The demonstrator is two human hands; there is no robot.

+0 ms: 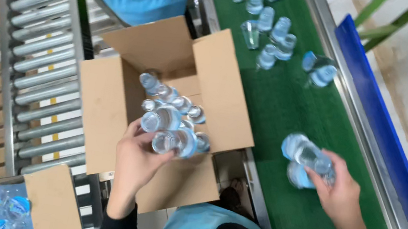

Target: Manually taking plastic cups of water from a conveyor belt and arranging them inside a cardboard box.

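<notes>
Packing small clear bottles from the green conveyor belt (290, 111) into the open cardboard box (107, 111) at frame centre.

By my reading, a loading step is under way: the left hand (135, 161) lowers bottles (171, 134) into the box, its fingers clamped round them, while the right hand (340, 197), centre right on the belt, has its fingers closed on two more bottles (304, 162). More loose bottles (274, 41) lie at upper centre. The next move calls for setting the held ones upright beside those already packed.

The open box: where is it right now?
In the head view, the open box sits centre-left, between the rollers and the green belt, under the left hand.
</notes>
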